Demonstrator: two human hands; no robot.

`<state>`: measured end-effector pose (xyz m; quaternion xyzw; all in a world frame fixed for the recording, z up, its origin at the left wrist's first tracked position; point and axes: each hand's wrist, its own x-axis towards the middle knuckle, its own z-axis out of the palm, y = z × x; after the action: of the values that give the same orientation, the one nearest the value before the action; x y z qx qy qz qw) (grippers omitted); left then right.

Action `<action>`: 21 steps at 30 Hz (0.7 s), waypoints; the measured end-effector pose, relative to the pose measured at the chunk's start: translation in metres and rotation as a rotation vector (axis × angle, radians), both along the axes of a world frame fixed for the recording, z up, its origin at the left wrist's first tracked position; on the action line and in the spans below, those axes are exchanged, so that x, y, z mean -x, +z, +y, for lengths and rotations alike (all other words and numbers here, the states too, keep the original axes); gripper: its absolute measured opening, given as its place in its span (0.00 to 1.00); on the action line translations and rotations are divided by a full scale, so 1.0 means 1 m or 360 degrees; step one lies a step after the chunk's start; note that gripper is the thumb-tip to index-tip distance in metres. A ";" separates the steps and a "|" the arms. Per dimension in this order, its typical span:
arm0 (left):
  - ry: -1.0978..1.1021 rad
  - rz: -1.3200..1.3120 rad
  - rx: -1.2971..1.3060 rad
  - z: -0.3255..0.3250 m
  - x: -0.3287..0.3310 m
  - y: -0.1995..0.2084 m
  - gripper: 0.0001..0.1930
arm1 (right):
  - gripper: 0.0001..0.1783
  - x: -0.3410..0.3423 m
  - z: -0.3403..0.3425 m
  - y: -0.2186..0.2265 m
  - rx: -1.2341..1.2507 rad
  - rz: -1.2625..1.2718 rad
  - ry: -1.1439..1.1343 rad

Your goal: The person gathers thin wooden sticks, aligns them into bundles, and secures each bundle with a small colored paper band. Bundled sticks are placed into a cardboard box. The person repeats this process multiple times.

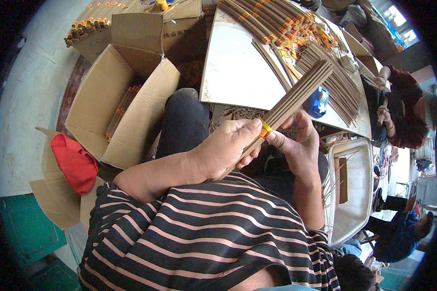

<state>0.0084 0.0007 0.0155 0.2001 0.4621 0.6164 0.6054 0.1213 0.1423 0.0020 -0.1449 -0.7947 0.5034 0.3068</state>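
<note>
Yellow band (265,130) seems mid-wrap: your L hand (226,145) grips stick bundle (301,92) toward 1 o'clock; R hand (298,148) thumbs band, can't tell if pinching; next prob. needs flat press.

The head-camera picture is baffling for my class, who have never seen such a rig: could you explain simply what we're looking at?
There is no machine at work here, just a person's two bare hands. The camera sits on their head and looks down; its fisheye lens bends straight edges, and the striped shirt is the wearer's own.

The left hand grips a bundle of thin brown sticks with a yellow and red band around it. The right hand has its thumb at that band.

Ahead, the white table carries more banded bundles, loose brown sticks and a blue tape dispenser. An open cardboard box stands to the left.
</note>
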 end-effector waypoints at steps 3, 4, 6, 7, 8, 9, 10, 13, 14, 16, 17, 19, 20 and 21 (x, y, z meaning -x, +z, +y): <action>0.0121 0.0243 0.0071 0.000 -0.003 0.001 0.19 | 0.13 -0.002 -0.008 0.014 0.0035 -0.0349 -0.0101; 0.0140 0.0346 0.0026 -0.001 -0.004 0.000 0.19 | 0.12 -0.004 -0.016 0.023 0.0140 -0.0497 -0.0120; 0.0182 0.0551 -0.0057 -0.002 -0.005 -0.002 0.20 | 0.11 -0.005 -0.025 0.034 0.0194 -0.0515 -0.0095; 0.0204 0.0643 -0.0045 -0.002 -0.007 -0.001 0.20 | 0.12 -0.005 -0.028 0.039 0.0302 -0.0515 -0.0088; 0.0226 0.0735 -0.0033 -0.002 -0.008 0.001 0.20 | 0.12 -0.005 -0.031 0.040 0.0408 -0.0516 -0.0081; 0.0243 0.0827 -0.0027 -0.001 -0.009 0.003 0.21 | 0.12 -0.006 -0.033 0.040 0.0437 -0.0487 -0.0077; 0.0240 0.0896 -0.0032 -0.001 -0.009 0.002 0.21 | 0.12 -0.007 -0.034 0.038 0.0466 -0.0458 -0.0071; 0.0274 0.1036 -0.0070 -0.001 -0.011 0.000 0.20 | 0.12 -0.008 -0.035 0.034 0.0550 -0.0410 -0.0038; 0.0311 0.1037 -0.0098 -0.001 -0.012 -0.002 0.20 | 0.12 -0.008 -0.036 0.033 0.0577 -0.0401 -0.0023; 0.0344 0.1019 -0.0162 0.000 -0.012 -0.001 0.21 | 0.12 -0.007 -0.041 0.028 0.0793 -0.0259 -0.0021; 0.0344 0.0999 -0.0194 0.000 -0.012 0.001 0.21 | 0.12 -0.006 -0.043 0.025 0.0901 -0.0188 -0.0019; 0.0284 0.0928 -0.0175 -0.001 -0.011 0.004 0.21 | 0.11 -0.005 -0.045 0.020 0.1087 -0.0015 0.0054; 0.0227 0.0875 -0.0125 -0.003 -0.010 0.005 0.22 | 0.10 -0.004 -0.045 0.016 0.1180 0.0073 0.0091; 0.0168 0.0823 -0.0077 -0.003 -0.008 0.006 0.23 | 0.10 -0.005 -0.043 0.008 0.1303 0.0149 0.0204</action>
<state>0.0169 -0.0027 0.0214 0.3408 0.5965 0.5864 0.4291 0.1262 0.0995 0.0096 -0.1822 -0.5216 0.8018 0.2277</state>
